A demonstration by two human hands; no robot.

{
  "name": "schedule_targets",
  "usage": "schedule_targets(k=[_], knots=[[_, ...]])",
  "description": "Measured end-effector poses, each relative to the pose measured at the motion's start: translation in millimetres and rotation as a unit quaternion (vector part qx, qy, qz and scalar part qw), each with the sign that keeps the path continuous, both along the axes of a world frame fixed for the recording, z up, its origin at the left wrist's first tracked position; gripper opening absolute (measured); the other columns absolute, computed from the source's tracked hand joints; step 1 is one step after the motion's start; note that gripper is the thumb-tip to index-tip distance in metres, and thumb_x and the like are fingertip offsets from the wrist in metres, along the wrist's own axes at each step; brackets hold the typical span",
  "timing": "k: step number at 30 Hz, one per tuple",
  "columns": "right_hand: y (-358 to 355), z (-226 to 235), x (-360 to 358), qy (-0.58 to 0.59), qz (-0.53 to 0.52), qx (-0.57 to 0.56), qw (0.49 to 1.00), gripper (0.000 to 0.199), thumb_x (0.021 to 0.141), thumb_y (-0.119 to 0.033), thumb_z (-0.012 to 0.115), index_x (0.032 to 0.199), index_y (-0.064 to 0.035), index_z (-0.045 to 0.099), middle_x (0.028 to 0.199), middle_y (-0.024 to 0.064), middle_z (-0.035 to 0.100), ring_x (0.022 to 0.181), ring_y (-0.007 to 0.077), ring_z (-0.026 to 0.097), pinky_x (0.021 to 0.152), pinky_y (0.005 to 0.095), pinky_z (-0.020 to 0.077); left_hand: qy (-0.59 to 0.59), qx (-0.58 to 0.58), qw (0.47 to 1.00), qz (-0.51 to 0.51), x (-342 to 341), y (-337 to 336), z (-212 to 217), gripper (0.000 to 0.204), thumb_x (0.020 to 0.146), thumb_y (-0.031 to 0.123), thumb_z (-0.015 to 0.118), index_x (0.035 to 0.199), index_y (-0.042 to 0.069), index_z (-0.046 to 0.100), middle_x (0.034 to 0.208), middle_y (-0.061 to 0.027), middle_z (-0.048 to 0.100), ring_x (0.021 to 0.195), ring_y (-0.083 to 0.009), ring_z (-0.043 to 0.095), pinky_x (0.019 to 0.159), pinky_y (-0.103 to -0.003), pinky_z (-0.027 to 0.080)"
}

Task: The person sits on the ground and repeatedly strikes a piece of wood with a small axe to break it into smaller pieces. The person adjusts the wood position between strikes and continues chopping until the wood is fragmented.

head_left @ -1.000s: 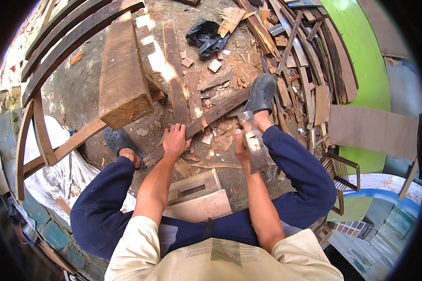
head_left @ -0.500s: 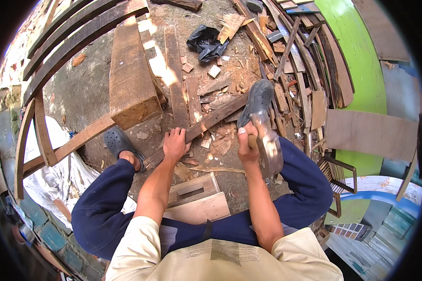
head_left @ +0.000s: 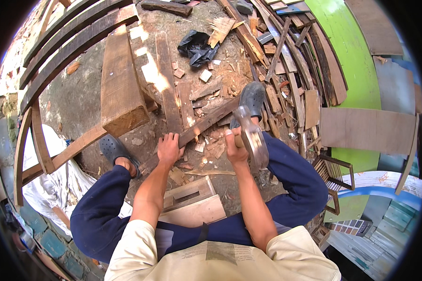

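Observation:
A long dark wooden strip (head_left: 206, 122) lies slantwise on the ground between my feet, its far end by the right shoe. My left hand (head_left: 169, 147) grips it near its lower end, fingers over the top. My right hand (head_left: 236, 146) is closed around the short visible part of a hammer's handle. The metal head of the hammer (head_left: 254, 140) is raised above the right knee, somewhat blurred by motion. Just in front of my lap sits a pale wooden piece with a rectangular slot (head_left: 187, 195).
A thick wooden beam (head_left: 122, 79) stands at the left beside a slatted wooden frame (head_left: 75, 54). Wood chips and a black plastic bag (head_left: 198, 49) litter the ground ahead. Stacked scrap boards (head_left: 309, 61) line the right, along a green panel (head_left: 356, 56). White cloth (head_left: 61, 187) lies left.
My right hand and the hammer have shifted slightly left, and the hammer head is tilted a little differently. My left hand stays on the wooden strip. The whole view has shifted slightly.

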State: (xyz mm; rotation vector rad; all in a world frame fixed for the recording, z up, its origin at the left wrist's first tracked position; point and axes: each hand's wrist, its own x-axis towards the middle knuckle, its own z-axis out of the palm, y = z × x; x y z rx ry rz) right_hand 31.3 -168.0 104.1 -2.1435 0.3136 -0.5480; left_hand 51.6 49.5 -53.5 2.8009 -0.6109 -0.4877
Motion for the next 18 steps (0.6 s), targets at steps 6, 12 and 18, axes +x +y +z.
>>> schedule_targets(k=[6, 12, 18], knots=[[-5.6, -109.5, -51.4, 0.434, -0.11, 0.013, 0.894, 0.029, 0.085, -0.027, 0.064, 0.085, 0.0013, 0.07, 0.077, 0.0252, 0.068, 0.074, 0.0409, 0.069, 0.068, 0.0472, 0.0515, -0.013, -0.02, 1.0, -0.02, 6.0, -9.9, 3.7, 0.052, 0.076, 0.038, 0.077, 0.114, 0.01, 0.055, 0.108, -0.0078, 0.055, 0.109, -0.026, 0.054, 0.093, -0.045, 0.043], [0.8, -15.6, 7.2, 0.168, -0.094, 0.049, 0.98, 0.025, 0.087, -0.021, 0.064, 0.076, 0.0014, 0.064, 0.071, 0.0164, 0.064, 0.065, 0.0307, 0.063, 0.06, 0.0402, 0.0471, 0.003, -0.006, 1.0, -0.001, 5.2, -1.4, 2.8, 0.052, 0.076, 0.037, 0.077, 0.115, 0.01, 0.055, 0.109, -0.0083, 0.055, 0.111, -0.0264, 0.054, 0.094, -0.045, 0.043], [-0.6, -62.6, -24.3, 0.014, -0.019, 0.1, 0.995, 0.012, 0.089, -0.01, 0.059, 0.085, 0.0012, 0.057, 0.067, 0.0083, 0.058, 0.059, 0.0184, 0.054, 0.06, 0.0337, 0.0464, 0.006, -0.004, 1.0, -0.005, 5.7, -4.4, 5.8, 0.051, 0.076, 0.037, 0.077, 0.114, 0.01, 0.056, 0.107, -0.0079, 0.056, 0.11, -0.0265, 0.054, 0.094, -0.045, 0.042]])
